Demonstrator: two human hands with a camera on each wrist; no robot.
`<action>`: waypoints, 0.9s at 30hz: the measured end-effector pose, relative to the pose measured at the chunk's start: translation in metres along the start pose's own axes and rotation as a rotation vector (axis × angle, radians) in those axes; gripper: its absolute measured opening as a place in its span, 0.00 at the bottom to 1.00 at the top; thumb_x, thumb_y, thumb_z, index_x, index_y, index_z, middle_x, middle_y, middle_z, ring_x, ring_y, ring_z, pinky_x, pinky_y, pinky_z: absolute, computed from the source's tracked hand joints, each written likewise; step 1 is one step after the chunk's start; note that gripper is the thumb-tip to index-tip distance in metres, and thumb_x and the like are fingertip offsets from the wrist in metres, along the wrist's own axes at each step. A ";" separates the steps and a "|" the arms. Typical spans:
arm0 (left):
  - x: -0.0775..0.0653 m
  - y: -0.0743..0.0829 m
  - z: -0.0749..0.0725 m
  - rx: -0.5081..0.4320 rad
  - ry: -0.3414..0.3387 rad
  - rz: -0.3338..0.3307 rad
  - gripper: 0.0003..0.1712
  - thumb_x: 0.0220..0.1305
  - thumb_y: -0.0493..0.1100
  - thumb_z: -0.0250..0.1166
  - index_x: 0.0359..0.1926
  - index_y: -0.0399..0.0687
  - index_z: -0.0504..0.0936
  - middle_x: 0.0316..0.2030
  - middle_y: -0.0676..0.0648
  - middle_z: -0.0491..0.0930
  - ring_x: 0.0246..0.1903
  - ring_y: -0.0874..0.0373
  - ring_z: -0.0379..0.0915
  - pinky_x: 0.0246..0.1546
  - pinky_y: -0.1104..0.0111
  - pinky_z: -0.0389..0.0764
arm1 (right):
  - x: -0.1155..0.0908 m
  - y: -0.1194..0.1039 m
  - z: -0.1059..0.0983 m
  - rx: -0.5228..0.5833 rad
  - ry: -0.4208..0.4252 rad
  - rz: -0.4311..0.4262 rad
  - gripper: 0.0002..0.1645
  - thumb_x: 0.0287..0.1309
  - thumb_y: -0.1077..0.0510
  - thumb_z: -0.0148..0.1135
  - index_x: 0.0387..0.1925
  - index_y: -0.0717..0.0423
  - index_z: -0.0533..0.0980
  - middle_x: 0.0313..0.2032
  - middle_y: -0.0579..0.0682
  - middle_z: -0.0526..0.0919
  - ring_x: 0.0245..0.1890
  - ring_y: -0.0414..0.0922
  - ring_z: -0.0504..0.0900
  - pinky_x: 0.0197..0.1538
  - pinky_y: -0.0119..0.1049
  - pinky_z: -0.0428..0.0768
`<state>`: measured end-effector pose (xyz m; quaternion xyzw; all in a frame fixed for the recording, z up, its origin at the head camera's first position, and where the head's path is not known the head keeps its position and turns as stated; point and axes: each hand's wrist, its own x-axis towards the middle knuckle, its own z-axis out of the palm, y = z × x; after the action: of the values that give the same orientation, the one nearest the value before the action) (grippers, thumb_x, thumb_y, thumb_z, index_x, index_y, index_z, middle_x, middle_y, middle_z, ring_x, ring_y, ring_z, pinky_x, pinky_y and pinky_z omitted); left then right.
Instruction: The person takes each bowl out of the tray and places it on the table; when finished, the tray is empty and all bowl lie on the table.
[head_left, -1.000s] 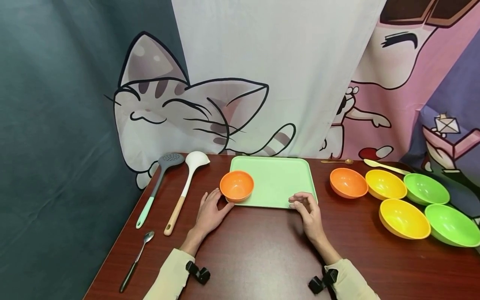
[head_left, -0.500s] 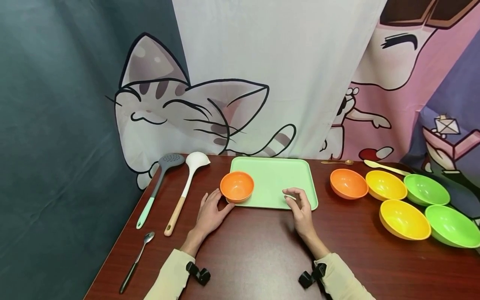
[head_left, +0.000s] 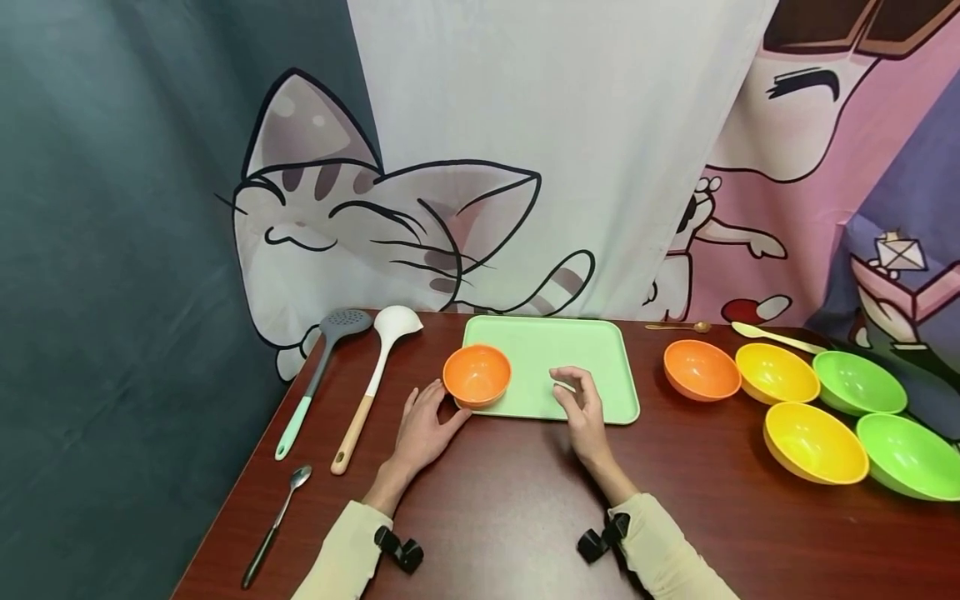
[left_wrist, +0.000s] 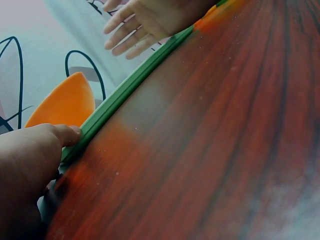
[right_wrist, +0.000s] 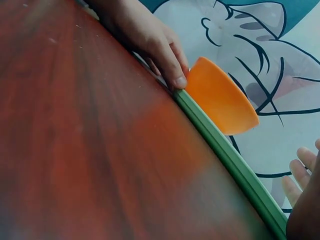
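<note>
A small orange bowl sits on the left end of the light green tray. My left hand lies at the tray's front left corner; its thumb touches the corner beside the bowl, as the right wrist view also shows at the thumb. The other fingers stretch along the left side, mostly hidden in the wrist views. My right hand hovers over the tray's front edge, fingers loosely bent and spread from the thumb, holding nothing. In the left wrist view its fingers appear above the tray's rim.
On the left lie a grey slotted turner, a white ladle and a small spoon. To the right stand another orange bowl, yellow bowls and green bowls. Behind them are a small golden spoon and a pale yellow knife.
My right hand has moved left along the tray's front edge, from near its right corner towards the middle. The left hand, the tray and the orange bowl on it have stayed put.
</note>
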<state>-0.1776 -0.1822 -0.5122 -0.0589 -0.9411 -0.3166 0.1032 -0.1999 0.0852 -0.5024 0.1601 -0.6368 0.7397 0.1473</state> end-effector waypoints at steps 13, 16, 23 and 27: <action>0.001 0.000 0.001 0.001 0.005 0.006 0.39 0.64 0.62 0.65 0.69 0.44 0.72 0.67 0.43 0.74 0.71 0.48 0.63 0.76 0.45 0.49 | 0.011 0.011 0.023 0.018 -0.005 0.022 0.23 0.67 0.68 0.55 0.59 0.76 0.63 0.56 0.71 0.72 0.60 0.56 0.72 0.59 0.25 0.75; 0.001 0.001 0.001 0.006 -0.003 0.002 0.39 0.65 0.62 0.65 0.69 0.44 0.72 0.67 0.44 0.74 0.71 0.48 0.63 0.76 0.45 0.49 | 0.014 0.011 0.030 0.001 -0.019 0.086 0.26 0.67 0.69 0.55 0.62 0.76 0.61 0.59 0.73 0.70 0.63 0.62 0.69 0.64 0.33 0.74; 0.001 0.001 0.001 0.001 0.011 0.011 0.39 0.64 0.61 0.65 0.69 0.45 0.72 0.66 0.44 0.74 0.71 0.48 0.64 0.75 0.44 0.50 | 0.018 0.020 0.049 -0.204 -0.030 0.093 0.34 0.64 0.66 0.63 0.66 0.72 0.59 0.63 0.72 0.68 0.66 0.64 0.68 0.69 0.60 0.66; 0.001 0.000 0.001 0.001 0.006 0.005 0.39 0.65 0.62 0.65 0.69 0.45 0.72 0.66 0.44 0.74 0.71 0.48 0.64 0.75 0.44 0.50 | 0.020 0.021 0.058 -0.279 0.001 0.181 0.35 0.65 0.58 0.64 0.68 0.64 0.60 0.65 0.65 0.69 0.65 0.59 0.72 0.66 0.55 0.73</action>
<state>-0.1783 -0.1813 -0.5124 -0.0604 -0.9408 -0.3160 0.1071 -0.2236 0.0254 -0.5049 0.0797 -0.7449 0.6546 0.1011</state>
